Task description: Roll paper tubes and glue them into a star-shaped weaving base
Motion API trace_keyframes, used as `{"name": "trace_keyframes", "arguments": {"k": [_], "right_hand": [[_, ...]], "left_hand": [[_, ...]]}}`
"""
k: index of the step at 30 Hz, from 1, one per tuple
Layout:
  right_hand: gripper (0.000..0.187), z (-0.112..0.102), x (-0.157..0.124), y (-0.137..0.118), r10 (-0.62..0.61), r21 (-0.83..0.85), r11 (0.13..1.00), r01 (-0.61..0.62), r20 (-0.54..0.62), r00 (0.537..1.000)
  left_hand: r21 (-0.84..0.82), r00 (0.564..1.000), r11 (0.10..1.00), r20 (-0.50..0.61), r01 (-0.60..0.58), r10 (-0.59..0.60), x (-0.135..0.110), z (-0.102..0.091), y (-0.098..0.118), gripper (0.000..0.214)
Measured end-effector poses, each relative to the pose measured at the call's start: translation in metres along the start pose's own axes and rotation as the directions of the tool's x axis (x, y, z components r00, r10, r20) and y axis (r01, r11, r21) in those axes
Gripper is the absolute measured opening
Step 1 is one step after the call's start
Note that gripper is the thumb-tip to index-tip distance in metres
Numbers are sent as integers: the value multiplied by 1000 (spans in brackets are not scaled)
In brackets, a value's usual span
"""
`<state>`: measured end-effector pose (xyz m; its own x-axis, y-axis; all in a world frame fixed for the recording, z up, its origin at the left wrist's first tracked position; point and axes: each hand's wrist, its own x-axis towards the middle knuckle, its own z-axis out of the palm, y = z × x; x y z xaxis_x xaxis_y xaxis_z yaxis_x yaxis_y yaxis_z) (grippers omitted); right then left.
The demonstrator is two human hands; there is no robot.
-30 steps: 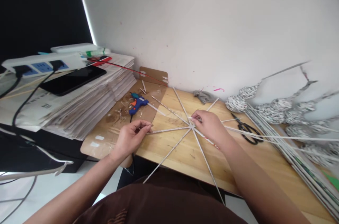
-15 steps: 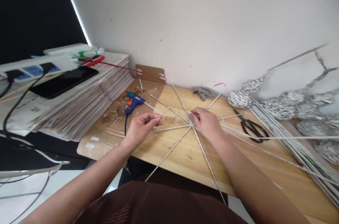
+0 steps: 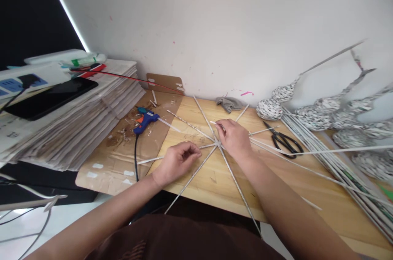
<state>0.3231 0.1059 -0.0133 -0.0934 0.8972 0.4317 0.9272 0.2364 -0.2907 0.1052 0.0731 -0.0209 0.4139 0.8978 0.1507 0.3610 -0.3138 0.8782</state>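
Observation:
Rolled-paper sticks cross in a star (image 3: 217, 143) on the wooden table in front of me. My right hand (image 3: 235, 137) is closed above the star's centre, pinching a long rolled-paper stick (image 3: 325, 152). Its pale tip pokes out past my thumb and index finger, and its length appears to run off to the right. My left hand (image 3: 179, 161) hovers over one spoke left of the centre. Its fingers are curled with the tips together, and I see nothing between them.
A blue glue gun (image 3: 145, 121) lies on cardboard (image 3: 106, 173) at the left, beside stacked newspapers (image 3: 119, 116) bearing a phone (image 3: 52, 98) and a power strip (image 3: 37, 80). Black scissors (image 3: 287, 145), a bundle of paper sticks (image 3: 334, 174) and woven paper gourds (image 3: 270, 109) are on the right.
My left hand has moved right and down, closer to the star's centre. The stick's pale tip now shows beyond my right fingers. The whole view has shifted slightly.

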Motion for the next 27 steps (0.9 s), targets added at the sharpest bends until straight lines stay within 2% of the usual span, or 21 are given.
{"name": "trace_keyframes", "arguments": {"k": [4,11,17,20,23,25,27], "right_hand": [[33,-2,1,-10,14,-90,996,-10,46,999],[28,-3,4,-47,14,-294,955,50,210,978],[23,-3,17,-88,-64,-275,954,118,195,979],[23,-1,27,-99,-59,-271,956,109,187,981],[25,1,35,-90,-33,-221,972,77,196,980],[24,0,38,-70,57,-174,985,-21,209,976],[25,-2,39,-44,95,-168,984,-61,203,975]], "left_hand": [[86,999,996,22,-30,29,4,-4,-6,13],[147,996,989,-84,-16,28,8,-11,-22,18],[137,994,989,-90,-48,60,7,-14,-27,21],[136,994,989,-88,-59,72,7,-16,-28,19],[135,994,990,-92,-51,64,6,-16,-27,18],[127,995,992,-96,-26,38,7,-15,-27,19],[110,995,994,-97,4,7,8,-14,-27,20]]}}
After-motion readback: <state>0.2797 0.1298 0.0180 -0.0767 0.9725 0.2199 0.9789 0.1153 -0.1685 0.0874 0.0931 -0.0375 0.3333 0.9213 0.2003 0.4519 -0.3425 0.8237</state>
